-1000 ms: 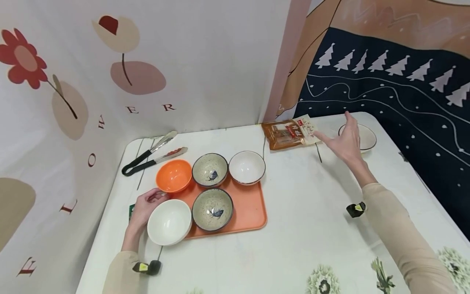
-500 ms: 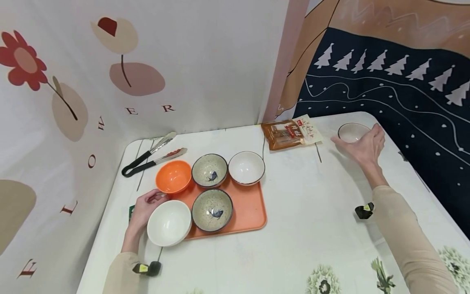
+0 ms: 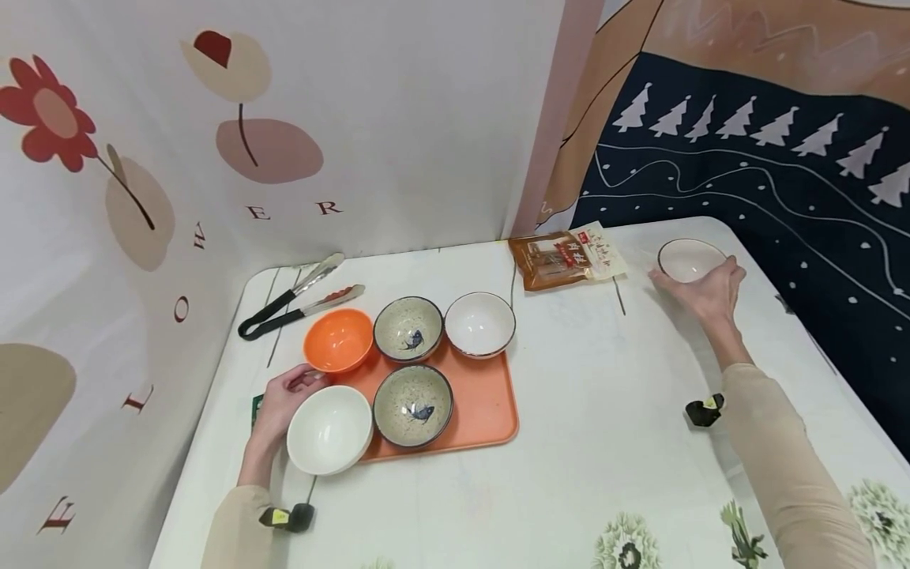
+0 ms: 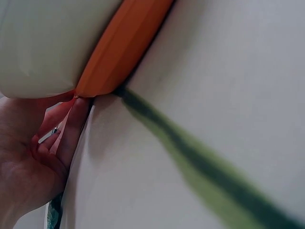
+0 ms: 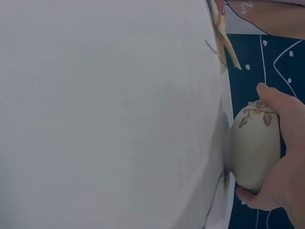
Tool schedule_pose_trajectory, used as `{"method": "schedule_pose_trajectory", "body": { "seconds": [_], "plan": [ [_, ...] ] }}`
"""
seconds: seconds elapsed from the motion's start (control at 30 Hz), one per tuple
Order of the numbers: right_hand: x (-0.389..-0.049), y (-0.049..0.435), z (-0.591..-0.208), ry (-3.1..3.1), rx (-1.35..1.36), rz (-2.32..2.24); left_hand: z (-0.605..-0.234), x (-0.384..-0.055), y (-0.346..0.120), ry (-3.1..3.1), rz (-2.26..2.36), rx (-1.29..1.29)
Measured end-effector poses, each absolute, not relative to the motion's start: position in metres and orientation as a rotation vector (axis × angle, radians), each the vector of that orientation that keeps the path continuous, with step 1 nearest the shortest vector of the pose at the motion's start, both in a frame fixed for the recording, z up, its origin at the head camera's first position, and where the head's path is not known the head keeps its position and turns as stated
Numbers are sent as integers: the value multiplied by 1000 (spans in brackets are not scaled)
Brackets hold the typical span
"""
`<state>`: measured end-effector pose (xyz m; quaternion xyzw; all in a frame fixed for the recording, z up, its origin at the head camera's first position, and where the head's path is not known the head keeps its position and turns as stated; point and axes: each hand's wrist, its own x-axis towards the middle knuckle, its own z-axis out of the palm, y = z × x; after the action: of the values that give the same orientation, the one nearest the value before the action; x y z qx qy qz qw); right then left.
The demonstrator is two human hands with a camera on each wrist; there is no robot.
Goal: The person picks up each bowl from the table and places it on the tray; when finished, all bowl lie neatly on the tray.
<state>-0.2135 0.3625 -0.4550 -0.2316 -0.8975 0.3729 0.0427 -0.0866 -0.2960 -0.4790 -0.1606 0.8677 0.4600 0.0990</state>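
Observation:
At the far right of the table, my right hand grips a small dark-rimmed white bowl. The right wrist view shows thumb and fingers spread around the sides of this bowl, which has a leaf pattern outside. My left hand holds the left edge of an orange tray, its fingertips partly hidden beside the tray's edge. Close to that hand are an orange bowl and a plain white bowl. Two speckled bowls with blue fish and a rimmed white bowl also sit on the tray.
Black-handled tongs lie spread behind the tray at the back left. A brown food packet lies at the back, left of the right hand's bowl. A patterned cloth wall borders the table's back and left.
My right hand has moved right and down from beside the packet to the far bowl and now grips its sides. The left hand and the tray's bowls stay in place.

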Motion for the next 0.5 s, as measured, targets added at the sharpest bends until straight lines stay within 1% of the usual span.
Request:
{"method": "schedule_pose_trajectory", "body": {
  "seconds": [0.3,0.5],
  "plan": [
    [-204,360,-467,-2631,-687,1161,-480,-87,-295,2579,1345,-474],
    [-190,347,-460,-2595,-606,1184,-479,-86,-295,2578,1345,-463]
  ]
}}
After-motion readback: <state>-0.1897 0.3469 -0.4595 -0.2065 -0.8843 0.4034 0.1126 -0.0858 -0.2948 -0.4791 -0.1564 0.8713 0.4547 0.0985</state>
